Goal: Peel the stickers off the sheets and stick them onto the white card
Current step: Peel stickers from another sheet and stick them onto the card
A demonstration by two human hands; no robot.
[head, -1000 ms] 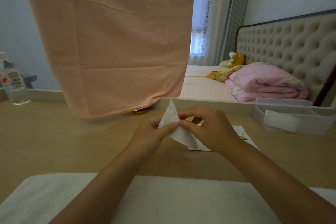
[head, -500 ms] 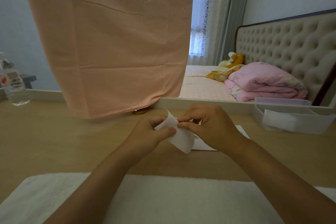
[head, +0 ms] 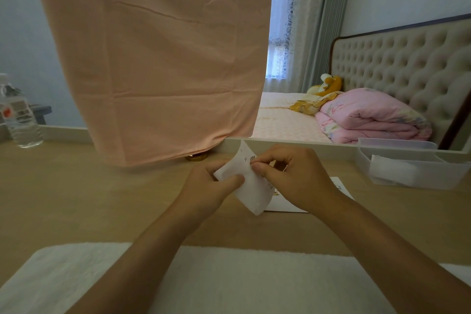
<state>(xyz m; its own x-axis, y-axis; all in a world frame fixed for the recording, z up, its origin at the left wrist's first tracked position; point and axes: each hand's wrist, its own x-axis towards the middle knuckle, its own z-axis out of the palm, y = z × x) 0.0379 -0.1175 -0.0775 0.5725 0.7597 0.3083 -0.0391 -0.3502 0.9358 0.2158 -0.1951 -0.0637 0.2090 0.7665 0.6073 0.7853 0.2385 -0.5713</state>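
A small white sticker sheet [head: 251, 190] is held up above the wooden desk, bent and tilted, with faint printed figures near its top corner. My left hand [head: 211, 186] grips its left edge between thumb and fingers. My right hand [head: 293, 178] pinches the sheet's upper right part with thumb and forefinger at a sticker. The white card [head: 283, 205] lies flat on the desk behind and under my right hand, mostly hidden, with a small yellow sticker showing on it.
A clear plastic box [head: 413, 169] with white paper inside stands at the right. A water bottle [head: 20, 120] stands at the far left. A peach cloth [head: 158, 58] hangs over the mirror behind the desk. A white towel [head: 229, 280] covers the near edge.
The sheet has been turned and raised again, its top corner now pointing up. My right fingers have shifted to pinch near that upper corner. Both hands stay in the same place.
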